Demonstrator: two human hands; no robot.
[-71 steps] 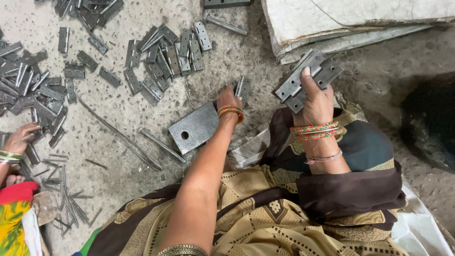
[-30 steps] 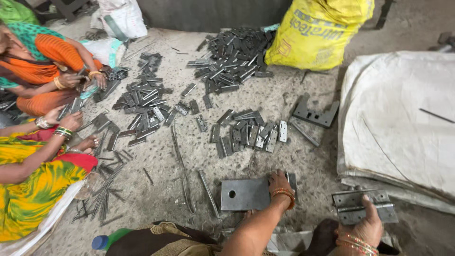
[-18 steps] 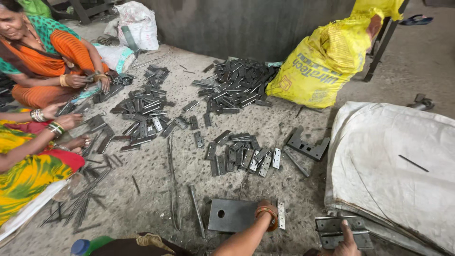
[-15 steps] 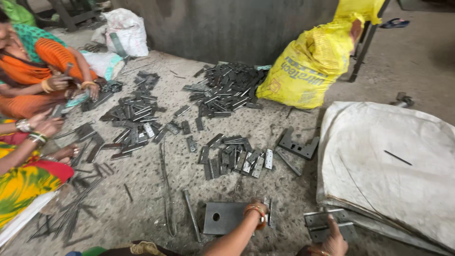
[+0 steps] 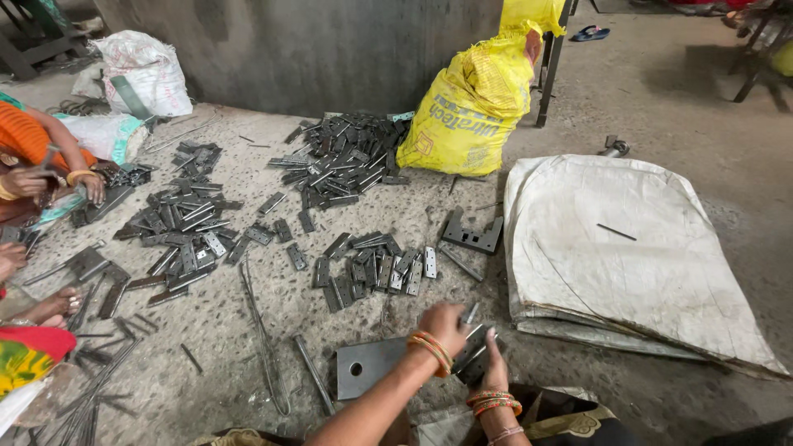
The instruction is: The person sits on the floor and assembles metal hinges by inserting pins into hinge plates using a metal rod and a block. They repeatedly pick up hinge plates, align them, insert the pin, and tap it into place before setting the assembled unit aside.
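Grey metal hinge pieces [image 5: 471, 351] that were held off to the right a moment ago now sit between both hands, just beside the flat square plate [image 5: 369, 367] on the floor. The left hand [image 5: 442, 320] is curled shut over the top of them, and the right hand [image 5: 494, 363] grips them from below with fingers pointing up. The hands hide most of the pieces, and the picture's bottom edge cuts off both arms.

Hinge pile [image 5: 376, 268] just beyond hands

Hinge plates [image 5: 472, 357] perhaps, behind fingers [image 5: 493, 353]
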